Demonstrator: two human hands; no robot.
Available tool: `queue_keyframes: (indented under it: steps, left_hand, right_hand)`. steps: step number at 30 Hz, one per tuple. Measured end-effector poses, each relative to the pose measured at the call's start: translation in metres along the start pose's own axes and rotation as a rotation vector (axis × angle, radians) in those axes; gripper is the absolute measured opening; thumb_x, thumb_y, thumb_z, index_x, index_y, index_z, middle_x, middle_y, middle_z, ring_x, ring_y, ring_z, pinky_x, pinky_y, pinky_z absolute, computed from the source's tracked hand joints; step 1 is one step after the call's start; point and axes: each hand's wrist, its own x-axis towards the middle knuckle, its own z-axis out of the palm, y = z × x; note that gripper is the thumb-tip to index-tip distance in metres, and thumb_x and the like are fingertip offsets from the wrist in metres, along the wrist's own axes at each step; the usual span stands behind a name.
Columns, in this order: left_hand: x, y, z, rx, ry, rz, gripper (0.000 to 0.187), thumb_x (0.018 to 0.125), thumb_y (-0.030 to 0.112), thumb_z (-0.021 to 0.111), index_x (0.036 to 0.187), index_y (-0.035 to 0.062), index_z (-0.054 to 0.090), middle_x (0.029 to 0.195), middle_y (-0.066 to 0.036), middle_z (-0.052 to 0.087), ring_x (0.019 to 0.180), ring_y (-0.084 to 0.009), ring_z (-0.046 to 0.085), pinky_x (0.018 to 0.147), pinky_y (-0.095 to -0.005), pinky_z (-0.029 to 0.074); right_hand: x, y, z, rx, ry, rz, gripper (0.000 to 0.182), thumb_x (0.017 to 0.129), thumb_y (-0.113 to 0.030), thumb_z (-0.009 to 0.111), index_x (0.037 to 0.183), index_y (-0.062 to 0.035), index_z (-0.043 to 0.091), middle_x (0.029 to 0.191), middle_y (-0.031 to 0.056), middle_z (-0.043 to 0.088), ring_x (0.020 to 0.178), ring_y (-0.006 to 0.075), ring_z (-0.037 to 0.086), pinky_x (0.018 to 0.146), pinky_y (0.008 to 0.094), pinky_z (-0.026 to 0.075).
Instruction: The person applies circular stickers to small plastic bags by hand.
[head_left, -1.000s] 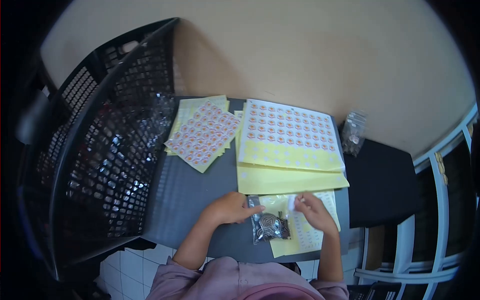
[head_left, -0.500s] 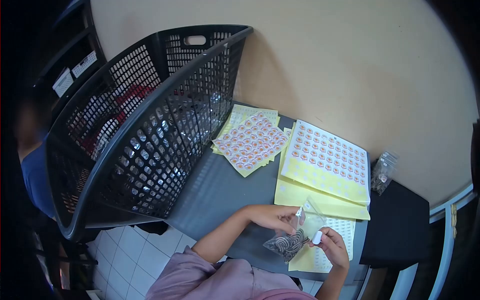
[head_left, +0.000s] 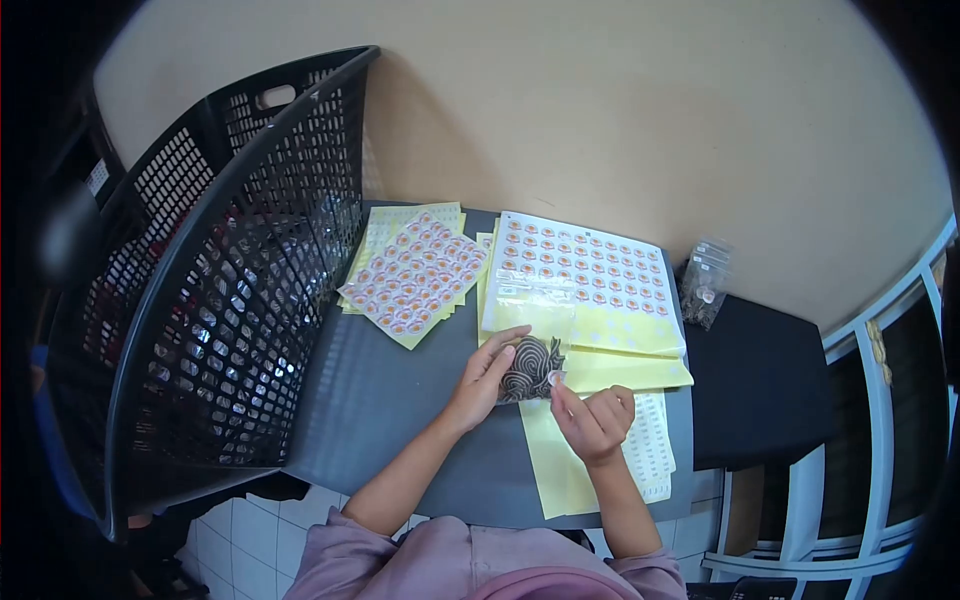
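Note:
A clear plastic bag (head_left: pixel 527 370) with dark, pale-striped coils inside stands tilted over the grey table. My left hand (head_left: pixel 486 378) grips its left side, thumb in front. Between the thumb and index finger of my right hand (head_left: pixel 592 418) is a small pale round sticker (head_left: pixel 557 378), at the bag's lower right. Behind the bag lie sheets of orange-and-white round stickers (head_left: pixel 590 262) on yellow backing. A sheet with small print (head_left: pixel 650 450) lies partly under my right forearm.
A large dark perforated basket (head_left: pixel 240 250) holding shiny packets stands at the left. Another stack of sticker sheets (head_left: pixel 415 280) lies beside it. Filled clear bags (head_left: pixel 706 285) rest against the wall, near a black surface (head_left: pixel 755 385). A blurred person is at the far left.
The bag is now turned upright, its coils facing me, with my left hand at its side. My right hand has moved to the bag's lower right corner. The view has shifted right.

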Motion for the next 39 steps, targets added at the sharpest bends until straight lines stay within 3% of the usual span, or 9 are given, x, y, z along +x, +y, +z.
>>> queue_keyframes:
  steps: [7,22,32,37,39]
  left_hand:
    - [-0.010,-0.008,0.020,0.108,-0.017,0.175,0.035,0.092,0.013,0.032,0.124,-0.0010,0.037,0.116,-0.013,0.050,0.105,-0.0157,0.047,0.091,-0.0270,0.036]
    - [-0.011,-0.009,0.022,0.024,-0.038,0.116,0.035,0.093,0.013,0.031,0.124,-0.0004,0.037,0.117,-0.013,0.050,0.106,-0.0164,0.048,0.091,-0.0278,0.036]
    - [-0.012,-0.007,0.023,0.036,-0.039,0.107,0.035,0.093,0.013,0.029,0.125,-0.0001,0.035,0.118,-0.014,0.048,0.106,-0.0165,0.047,0.092,-0.0276,0.036]
    - [-0.009,-0.009,0.022,0.017,0.006,0.103,0.039,0.090,0.007,0.039,0.128,0.0008,0.031,0.111,-0.012,0.051,0.100,-0.0145,0.049,0.087,-0.0265,0.039]
    - [-0.008,-0.008,0.021,0.053,0.010,0.124,0.043,0.088,0.004,0.042,0.129,0.0011,0.030,0.108,-0.012,0.052,0.098,-0.0141,0.050,0.086,-0.0263,0.039]
  right_hand:
    - [-0.002,-0.003,0.005,-0.029,0.039,-0.013,0.015,0.062,-0.005,0.069,0.076,-0.0102,0.065,0.048,-0.0042,0.035,0.043,0.0093,0.038,0.051,0.0244,0.028]
    - [-0.004,0.000,0.002,-0.057,-0.039,-0.012,0.020,0.060,-0.004,0.071,0.078,-0.0115,0.066,0.048,-0.0042,0.035,0.043,0.0098,0.037,0.056,0.0251,0.027]
    - [-0.006,0.006,0.007,-0.034,-0.132,0.010,0.021,0.064,-0.015,0.069,0.085,-0.0144,0.065,0.053,-0.0051,0.040,0.050,0.0092,0.040,0.060,0.0257,0.029]
    - [-0.008,0.008,0.009,0.009,-0.168,0.062,0.027,0.066,-0.021,0.070,0.091,-0.0143,0.065,0.055,-0.0056,0.042,0.051,0.0100,0.039,0.060,0.0267,0.029]
    - [-0.010,0.007,0.009,0.120,-0.272,0.132,0.031,0.066,-0.025,0.070,0.096,-0.0165,0.065,0.066,-0.0026,0.050,0.058,0.0131,0.043,0.063,0.0283,0.030]
